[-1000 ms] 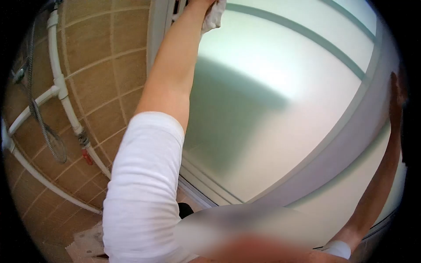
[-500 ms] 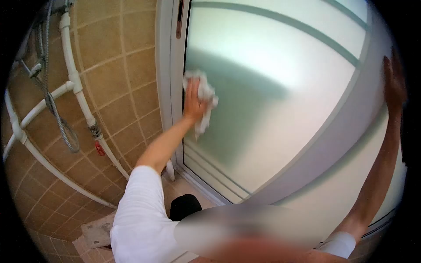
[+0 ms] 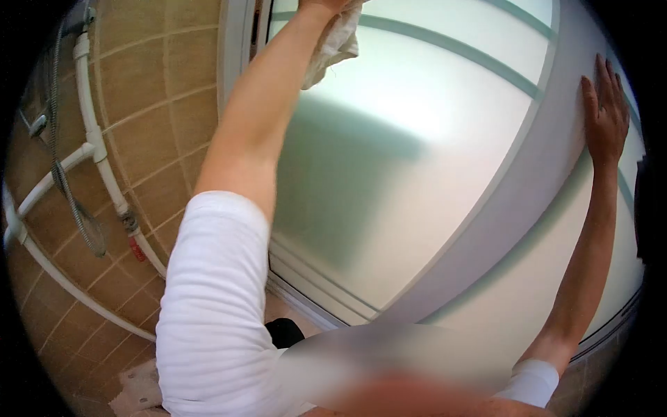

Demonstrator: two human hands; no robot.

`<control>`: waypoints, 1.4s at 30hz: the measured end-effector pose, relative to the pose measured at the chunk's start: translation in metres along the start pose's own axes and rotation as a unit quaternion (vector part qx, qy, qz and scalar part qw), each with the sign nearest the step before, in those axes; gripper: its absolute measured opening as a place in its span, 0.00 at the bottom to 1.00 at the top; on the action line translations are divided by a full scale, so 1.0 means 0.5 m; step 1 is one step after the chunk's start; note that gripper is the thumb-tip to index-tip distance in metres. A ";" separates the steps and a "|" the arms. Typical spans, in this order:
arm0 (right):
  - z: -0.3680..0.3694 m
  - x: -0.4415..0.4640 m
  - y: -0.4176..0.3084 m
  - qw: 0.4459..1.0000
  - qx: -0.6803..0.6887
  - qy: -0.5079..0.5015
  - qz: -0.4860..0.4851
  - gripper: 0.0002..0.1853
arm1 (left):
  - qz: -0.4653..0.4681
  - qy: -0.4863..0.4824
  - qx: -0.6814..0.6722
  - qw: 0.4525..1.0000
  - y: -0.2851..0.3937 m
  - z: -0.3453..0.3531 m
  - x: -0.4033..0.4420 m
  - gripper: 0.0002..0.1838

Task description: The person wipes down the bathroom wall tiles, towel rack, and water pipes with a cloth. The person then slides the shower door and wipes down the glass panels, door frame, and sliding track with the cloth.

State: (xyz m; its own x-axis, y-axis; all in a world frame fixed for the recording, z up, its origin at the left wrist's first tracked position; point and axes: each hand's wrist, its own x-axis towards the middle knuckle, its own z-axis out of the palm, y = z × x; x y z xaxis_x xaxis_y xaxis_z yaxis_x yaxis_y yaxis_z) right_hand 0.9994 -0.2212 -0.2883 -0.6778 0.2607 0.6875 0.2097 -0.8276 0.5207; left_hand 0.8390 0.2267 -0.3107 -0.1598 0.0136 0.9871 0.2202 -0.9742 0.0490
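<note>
My left hand (image 3: pixel 324 4) is at the top edge of the view, with most of its fingers cut off. A crumpled white cloth (image 3: pixel 337 47) hangs below it, held in that hand against the upper part of the frosted glass door panel (image 3: pixel 389 187). My right hand (image 3: pixel 607 118) lies open on the far right, fingers stretched upward, palm against the pale grey door frame (image 3: pixel 500 201). Nothing is held in it.
Brown tiled wall (image 3: pixel 149 104) stands on the left. White pipes (image 3: pixel 90 132) run along it, with a red valve handle (image 3: pixel 137 249) and a metal shower hose (image 3: pixel 62 174). A door track (image 3: pixel 306 300) crosses the floor.
My left hand has moved up the glass with the cloth, from mid-height to the top of the view. The view has shifted slightly, and my right hand still rests on the frame.
</note>
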 end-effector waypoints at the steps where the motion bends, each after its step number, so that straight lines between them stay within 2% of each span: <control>1: 0.000 -0.001 0.006 1.000 0.010 -0.006 -0.026 0.28 | -0.017 0.034 -0.003 0.999 0.015 0.004 -0.020 0.29; 2: -0.002 -0.003 0.008 0.999 0.014 -0.012 -0.039 0.28 | -0.035 0.067 -0.005 0.997 0.027 0.009 -0.036 0.28; 3: -0.004 -0.004 0.010 0.998 0.019 -0.018 -0.052 0.28 | -0.007 0.089 0.004 0.996 0.027 0.016 -0.057 0.28; 4: -0.005 -0.004 0.006 0.999 0.020 -0.035 -0.011 0.28 | -0.008 0.085 0.002 0.996 0.032 0.018 -0.091 0.28; 6: -0.002 -0.002 0.002 0.998 0.027 -0.054 0.034 0.28 | -0.039 0.003 -0.038 0.999 0.066 -0.035 -0.181 0.27; 7: -0.002 0.002 0.002 0.998 0.041 -0.044 0.026 0.28 | -0.040 -0.002 -0.033 0.999 0.057 -0.042 -0.223 0.27; 9: -0.005 -0.002 -0.001 0.998 0.055 -0.037 0.022 0.29 | 0.028 -0.007 -0.038 0.999 0.018 -0.041 -0.327 0.28; 10: -0.003 -0.002 -0.002 0.998 0.040 -0.040 -0.014 0.29 | 0.064 -0.007 -0.044 0.997 0.004 -0.043 -0.381 0.29; 12: -0.005 -0.003 0.003 0.998 0.017 -0.040 -0.047 0.29 | 0.047 -0.092 -0.090 0.991 0.019 -0.099 -0.517 0.30; 14: -0.009 -0.008 -0.006 0.997 -0.034 -0.038 -0.053 0.29 | 0.081 -0.182 -0.121 0.972 0.016 -0.156 -0.642 0.29; 15: -0.023 0.008 -0.040 0.999 0.034 0.005 0.026 0.28 | 0.087 -0.174 -0.121 0.973 0.012 -0.177 -0.641 0.29; 17: -0.021 0.004 -0.038 0.999 0.022 -0.002 0.037 0.28 | 0.056 -0.271 -0.200 0.940 0.011 -0.207 -0.635 0.27; 18: -0.022 0.005 -0.037 0.999 0.014 -0.015 0.049 0.28 | 0.034 -0.260 -0.228 0.937 0.006 -0.194 -0.594 0.28; 21: -0.028 0.009 -0.038 0.998 0.029 -0.016 0.057 0.28 | 0.058 -0.106 -0.273 0.954 0.013 -0.120 -0.348 0.28; 23: -0.026 0.008 -0.034 0.998 0.033 -0.016 0.055 0.29 | 0.087 0.027 -0.180 0.979 0.038 -0.049 -0.152 0.24; 24: -0.023 0.008 -0.032 0.998 0.031 -0.012 0.046 0.29 | 0.051 0.024 -0.107 0.993 0.100 -0.020 -0.015 0.27; 25: -0.022 0.009 -0.029 0.999 0.029 -0.008 0.037 0.29 | 0.051 0.093 -0.062 0.992 0.116 0.034 0.004 0.26; 26: -0.021 0.011 -0.029 0.999 0.023 -0.007 0.033 0.29 | 0.051 0.162 -0.018 0.985 0.143 0.045 0.010 0.26; 27: -0.020 0.011 -0.031 0.999 0.022 -0.010 0.041 0.29 | 0.051 0.165 -0.024 0.985 0.158 0.048 0.012 0.26; 29: -0.016 0.004 -0.023 0.999 0.013 -0.022 0.044 0.29 | 0.086 0.088 0.004 0.992 0.194 0.030 -0.014 0.27; 32: -0.017 0.004 -0.026 0.998 0.017 -0.026 0.049 0.30 | 0.114 0.084 -0.054 0.989 0.249 0.023 -0.108 0.28; 34: -0.022 0.010 -0.030 0.999 0.020 -0.019 0.043 0.28 | 0.164 0.019 -0.134 0.977 0.276 -0.020 -0.175 0.28; 36: -0.057 0.029 -0.058 0.999 0.017 -0.012 0.035 0.26 | 0.155 0.025 -0.117 0.981 0.288 -0.024 -0.236 0.24; 38: -0.109 0.064 -0.120 0.965 0.007 -0.191 0.179 0.29 | 0.171 -0.049 -0.174 0.969 0.296 -0.054 -0.324 0.21; 39: -0.117 0.079 -0.130 0.945 0.024 -0.238 0.224 0.29 | 0.202 -0.076 -0.180 0.960 0.292 -0.073 -0.377 0.19; 41: -0.122 0.083 -0.134 0.946 0.023 -0.238 0.219 0.29 | 0.237 -0.096 -0.195 0.947 0.266 -0.083 -0.428 0.18; 42: -0.118 0.082 -0.133 0.948 0.030 -0.234 0.214 0.29 | 0.302 -0.111 -0.193 0.927 0.251 -0.081 -0.432 0.17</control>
State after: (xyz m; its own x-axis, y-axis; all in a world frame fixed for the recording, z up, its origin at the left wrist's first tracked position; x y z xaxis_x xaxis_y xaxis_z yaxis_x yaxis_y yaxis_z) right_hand 0.9160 -0.1850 -0.3245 -0.1373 0.1117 0.9842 0.4432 -0.8817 0.1619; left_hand 0.8624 0.0925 -0.5237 0.0919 -0.5554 0.8265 -0.1618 -0.8273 -0.5380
